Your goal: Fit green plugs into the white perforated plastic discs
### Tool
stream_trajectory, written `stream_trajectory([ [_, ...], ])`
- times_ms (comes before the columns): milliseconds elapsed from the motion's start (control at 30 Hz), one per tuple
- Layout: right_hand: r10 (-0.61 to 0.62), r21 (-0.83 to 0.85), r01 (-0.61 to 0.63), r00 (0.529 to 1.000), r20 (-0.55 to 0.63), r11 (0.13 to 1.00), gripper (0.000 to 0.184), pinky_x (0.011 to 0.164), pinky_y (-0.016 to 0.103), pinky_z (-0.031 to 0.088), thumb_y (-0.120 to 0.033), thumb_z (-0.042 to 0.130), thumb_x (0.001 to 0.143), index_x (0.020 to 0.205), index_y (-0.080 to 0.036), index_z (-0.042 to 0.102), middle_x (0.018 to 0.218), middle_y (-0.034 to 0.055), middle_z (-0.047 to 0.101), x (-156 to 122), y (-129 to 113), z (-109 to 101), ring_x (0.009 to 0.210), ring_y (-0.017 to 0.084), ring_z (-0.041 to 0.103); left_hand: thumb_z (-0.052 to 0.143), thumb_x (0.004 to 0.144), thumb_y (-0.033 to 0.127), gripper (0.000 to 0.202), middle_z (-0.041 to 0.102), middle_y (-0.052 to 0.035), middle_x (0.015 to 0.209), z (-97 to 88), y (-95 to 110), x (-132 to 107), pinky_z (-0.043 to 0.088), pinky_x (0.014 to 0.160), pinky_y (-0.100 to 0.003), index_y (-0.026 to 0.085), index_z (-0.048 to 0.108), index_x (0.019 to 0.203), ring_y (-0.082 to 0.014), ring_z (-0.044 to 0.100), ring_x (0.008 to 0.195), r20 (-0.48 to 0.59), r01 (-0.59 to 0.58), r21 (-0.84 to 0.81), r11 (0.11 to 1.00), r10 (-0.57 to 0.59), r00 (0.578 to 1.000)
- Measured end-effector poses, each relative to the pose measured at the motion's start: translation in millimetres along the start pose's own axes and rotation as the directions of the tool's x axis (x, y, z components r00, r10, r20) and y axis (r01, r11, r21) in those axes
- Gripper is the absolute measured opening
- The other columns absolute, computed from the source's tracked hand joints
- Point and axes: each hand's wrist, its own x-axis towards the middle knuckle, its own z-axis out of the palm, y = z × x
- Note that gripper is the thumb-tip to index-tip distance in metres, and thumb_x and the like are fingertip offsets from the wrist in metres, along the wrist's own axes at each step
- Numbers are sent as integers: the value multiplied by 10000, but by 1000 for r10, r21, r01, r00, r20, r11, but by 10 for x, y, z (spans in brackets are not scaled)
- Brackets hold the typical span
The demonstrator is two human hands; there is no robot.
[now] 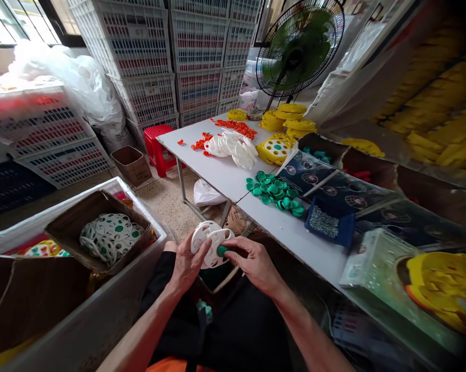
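Over my lap, my left hand [186,263] grips a white plastic disc with round holes [210,243]. My right hand [252,263] pinches a small green cap [221,251] against the disc's lower edge. A heap of the same green caps [275,190] lies on the white table [225,175] just ahead of my hands. Further back on that table sits a pile of white discs [233,145]. To my left, a cardboard box [97,232] holds white discs with green caps fitted in them.
Orange pieces [233,126] and yellow discs [291,118] lie at the table's far end, with a standing fan [298,49] behind. Stacked white crates [194,57] line the back wall. A red stool [157,144] and a small brown box [131,163] stand on the floor.
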Motion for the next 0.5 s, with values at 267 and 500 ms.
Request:
stream_trajectory([
  [267, -10, -44, 10, 1000, -3, 999, 86, 767, 321, 559, -241, 716, 841, 911, -238, 764, 914, 31, 745, 13, -12, -9, 862, 214, 708, 681, 862, 450, 393, 759, -43, 876, -14, 30, -18, 537, 679, -251, 167, 720, 1133, -181, 661, 745, 53, -50, 77, 996, 46, 998],
  [500, 3, -178, -42, 976, -217, 983, 345, 711, 331, 553, -322, 818, 757, 1058, -241, 672, 1005, 43, 643, -28, -10, 0, 851, 214, 634, 732, 819, 471, 443, 774, -53, 921, -35, 65, -15, 544, 669, -251, 167, 728, 1141, -198, 685, 765, 76, 69, -110, 992, -61, 995],
])
